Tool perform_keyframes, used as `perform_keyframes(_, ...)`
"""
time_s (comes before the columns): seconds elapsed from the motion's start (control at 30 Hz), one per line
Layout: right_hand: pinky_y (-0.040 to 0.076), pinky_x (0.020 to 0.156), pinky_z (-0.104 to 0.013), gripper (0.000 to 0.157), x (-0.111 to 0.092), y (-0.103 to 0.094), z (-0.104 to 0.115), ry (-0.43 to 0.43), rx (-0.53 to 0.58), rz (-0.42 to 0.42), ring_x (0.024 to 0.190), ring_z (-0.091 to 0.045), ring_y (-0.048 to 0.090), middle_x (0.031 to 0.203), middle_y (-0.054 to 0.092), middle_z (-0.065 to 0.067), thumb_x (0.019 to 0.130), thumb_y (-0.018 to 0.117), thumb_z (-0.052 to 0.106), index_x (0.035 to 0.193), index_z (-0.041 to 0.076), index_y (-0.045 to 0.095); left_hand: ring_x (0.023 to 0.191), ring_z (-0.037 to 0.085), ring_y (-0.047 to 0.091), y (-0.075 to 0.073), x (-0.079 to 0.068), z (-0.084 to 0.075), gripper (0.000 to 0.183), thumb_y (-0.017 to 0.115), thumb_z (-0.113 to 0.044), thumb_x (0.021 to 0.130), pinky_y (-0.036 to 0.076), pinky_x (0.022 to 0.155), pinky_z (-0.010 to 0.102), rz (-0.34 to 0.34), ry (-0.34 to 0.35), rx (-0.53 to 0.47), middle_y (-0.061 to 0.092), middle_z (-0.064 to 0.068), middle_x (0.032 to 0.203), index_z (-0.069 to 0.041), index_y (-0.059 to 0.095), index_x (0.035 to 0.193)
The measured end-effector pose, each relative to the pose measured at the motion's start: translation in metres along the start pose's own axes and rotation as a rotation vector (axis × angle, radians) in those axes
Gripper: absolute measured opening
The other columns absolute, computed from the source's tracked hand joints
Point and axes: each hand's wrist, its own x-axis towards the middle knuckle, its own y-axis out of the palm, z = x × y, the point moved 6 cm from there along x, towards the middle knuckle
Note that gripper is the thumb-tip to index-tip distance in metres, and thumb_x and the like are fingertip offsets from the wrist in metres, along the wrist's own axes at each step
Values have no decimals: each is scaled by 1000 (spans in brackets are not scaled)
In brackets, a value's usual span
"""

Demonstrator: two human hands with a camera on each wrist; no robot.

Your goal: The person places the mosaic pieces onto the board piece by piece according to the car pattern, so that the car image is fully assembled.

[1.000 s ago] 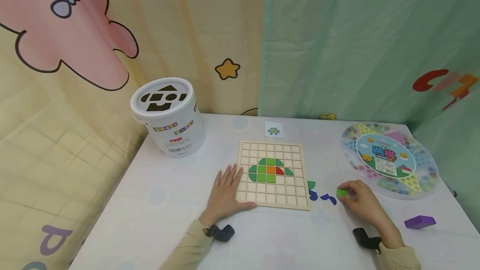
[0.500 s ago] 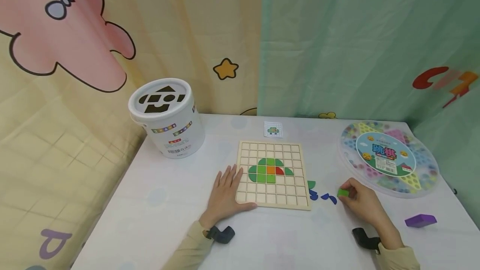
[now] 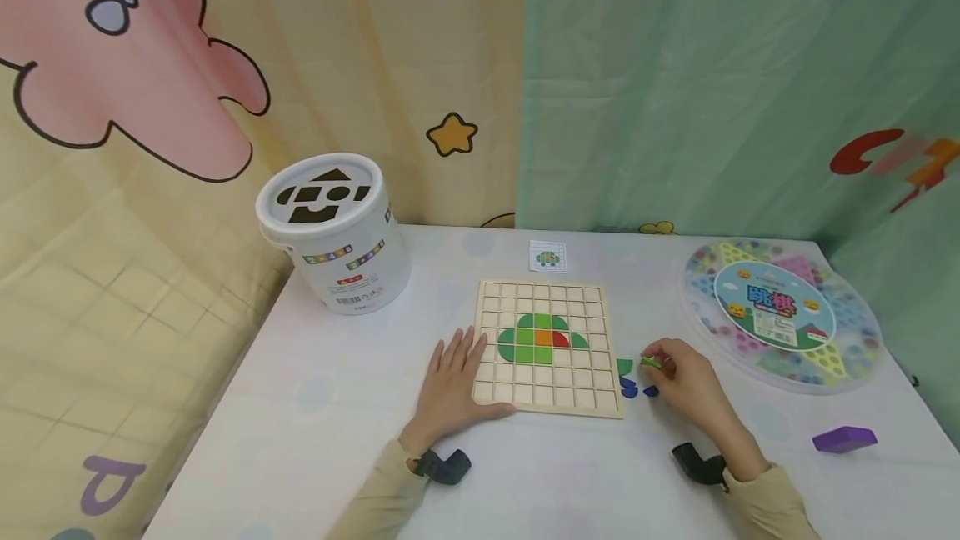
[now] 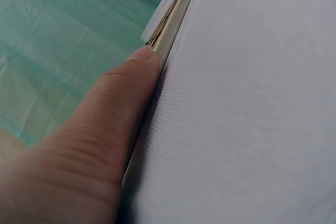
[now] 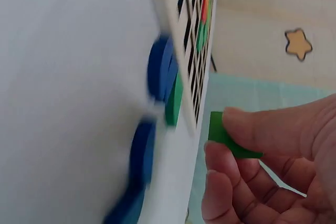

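Observation:
A wooden grid board [image 3: 592, 397] lies on the table, with green, orange and red tiles set in its middle cells. My left hand [image 3: 447, 394] rests at its front left corner, fingers spread along the left side and the thumb [image 4: 123, 85] against the front edge. To the right of the board, my right hand [image 3: 688, 383] pinches a green tile [image 5: 216, 126] between thumb and fingertips, held above the table. Below and beside it lie blue curved pieces [image 3: 628, 389] and a green rounded piece [image 3: 624, 367], close to the board's right edge.
A small pattern card [image 3: 548, 257] lies behind the board. The white bucket [image 3: 352, 273] with shape cutouts in its lid stands back left. At the right are a round Chinese checkers box [image 3: 772, 307] and a purple block [image 3: 844, 440]. Curtains hang behind the table.
My right hand has moved left and slightly away from me with the green tile, which is now tilted and nearer the board. The left hand stays in place on the board.

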Motion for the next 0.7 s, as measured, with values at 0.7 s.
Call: perform_keyframes(0.7,44,56,-26,7,40,62,62,-119,145,137,64,-10,50,74,57,5,79,75,3,83,7,70,143,29,9,-3,-1,-2,112,49,-83,71,5,113,48,-14,12,-1,17,12,156,-8,24,151)
